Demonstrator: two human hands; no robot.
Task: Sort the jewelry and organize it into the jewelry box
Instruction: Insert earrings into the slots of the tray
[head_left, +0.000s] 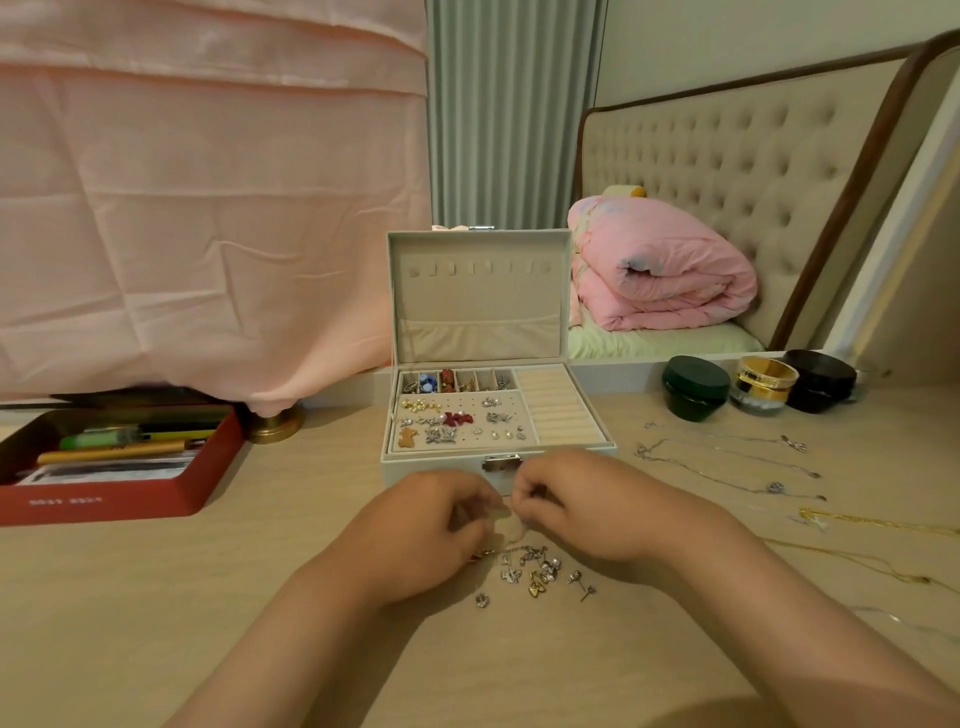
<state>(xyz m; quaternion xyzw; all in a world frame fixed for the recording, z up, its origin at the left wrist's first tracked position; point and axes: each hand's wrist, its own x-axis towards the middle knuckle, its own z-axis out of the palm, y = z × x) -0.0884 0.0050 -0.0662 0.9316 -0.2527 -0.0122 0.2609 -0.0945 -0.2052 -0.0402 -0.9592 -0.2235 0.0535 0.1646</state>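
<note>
Pale wood desktop (156, 597) fills my view, with a mirror behind it showing a bed and a rolled pink duvet (660, 270). At the centre stands the jewelry box (498, 415), lid upright, its latch (501, 462) facing me. Earrings sit pinned on its perforated panel (457, 421), more pieces fill the small back compartments, and the ring rolls (556, 405) on its right side look bare. Just in front of the box I see both hands meeting fingertip to fingertip: my left hand (421, 525) and right hand (587, 504) are each pinched narrowly on something tiny between them, too small for me to identify. Below them lies a loose pile of earrings (535, 569) on the desk. Thin necklaces (727, 457) trail across the desk to the right, near three round jars (753, 384). Left sits a red tray (104, 467) of pens.
</note>
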